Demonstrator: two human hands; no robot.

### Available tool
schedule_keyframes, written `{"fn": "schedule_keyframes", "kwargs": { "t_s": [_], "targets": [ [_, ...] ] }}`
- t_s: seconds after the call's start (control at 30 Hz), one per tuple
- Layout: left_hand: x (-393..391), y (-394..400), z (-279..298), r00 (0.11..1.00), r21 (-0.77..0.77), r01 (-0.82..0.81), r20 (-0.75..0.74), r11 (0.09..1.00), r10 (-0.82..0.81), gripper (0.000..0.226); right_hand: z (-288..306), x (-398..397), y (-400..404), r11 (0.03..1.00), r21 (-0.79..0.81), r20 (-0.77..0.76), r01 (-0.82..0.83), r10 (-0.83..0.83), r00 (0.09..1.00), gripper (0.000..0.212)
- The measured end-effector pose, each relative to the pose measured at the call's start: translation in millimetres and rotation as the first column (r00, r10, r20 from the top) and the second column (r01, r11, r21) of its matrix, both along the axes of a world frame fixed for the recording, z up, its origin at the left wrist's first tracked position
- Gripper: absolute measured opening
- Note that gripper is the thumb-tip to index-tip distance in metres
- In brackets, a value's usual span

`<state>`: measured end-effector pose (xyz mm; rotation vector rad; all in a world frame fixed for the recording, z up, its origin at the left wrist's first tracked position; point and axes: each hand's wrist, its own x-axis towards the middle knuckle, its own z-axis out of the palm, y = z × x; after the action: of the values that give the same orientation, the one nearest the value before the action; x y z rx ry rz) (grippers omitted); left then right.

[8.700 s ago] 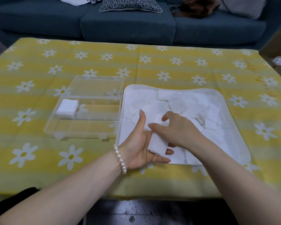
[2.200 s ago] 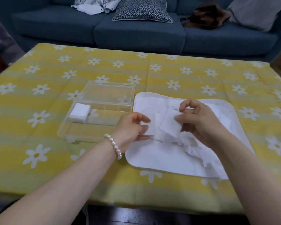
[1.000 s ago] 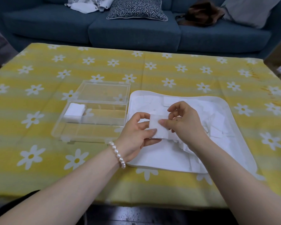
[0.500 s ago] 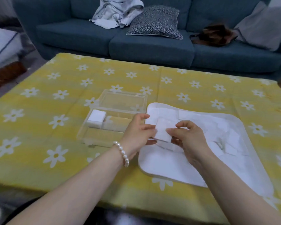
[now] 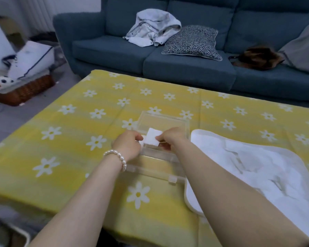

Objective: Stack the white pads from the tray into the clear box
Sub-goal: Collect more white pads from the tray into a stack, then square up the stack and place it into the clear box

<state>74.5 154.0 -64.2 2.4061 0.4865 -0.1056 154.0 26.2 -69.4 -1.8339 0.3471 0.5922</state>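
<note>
Both hands, left hand (image 5: 128,144) and right hand (image 5: 169,137), are pinching opposite edges of a white pad (image 5: 152,139) over the clear box (image 5: 163,125); seemingly light, soft and floppy, it is probably best gripped by its edges.

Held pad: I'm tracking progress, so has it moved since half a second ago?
Yes. The held pad, pinched by both hands, has gone left from over the tray to above the clear box.

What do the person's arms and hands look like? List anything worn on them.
Both forearms are bare, with no sleeves in view. The left hand has a bracelet of round white pearl beads around its wrist. The right hand shows no bracelet, watch or glove.
</note>
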Motion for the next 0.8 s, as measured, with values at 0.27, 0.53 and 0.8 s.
{"fn": "schedule_keyframes", "kwargs": {
  "t_s": [0.27,0.53,0.8],
  "targets": [
    [3,15,-5,1.000,-0.044,-0.022,0.011,0.999,0.022,0.036,-19,2,6,0.983,-0.184,0.101,-0.019,0.038,0.994,0.019],
    [4,2,-4,1.000,0.035,0.010,-0.023,0.999,-0.010,0.033,-26,-8,10,0.882,-0.461,0.189,-0.101,0.209,0.960,0.018],
    [0,-12,7,0.999,0.109,0.014,0.041,0.994,-0.019,0.036,-6,-14,-4,0.831,-0.552,0.318,-0.071,0.288,0.903,0.021]
  ]
}}
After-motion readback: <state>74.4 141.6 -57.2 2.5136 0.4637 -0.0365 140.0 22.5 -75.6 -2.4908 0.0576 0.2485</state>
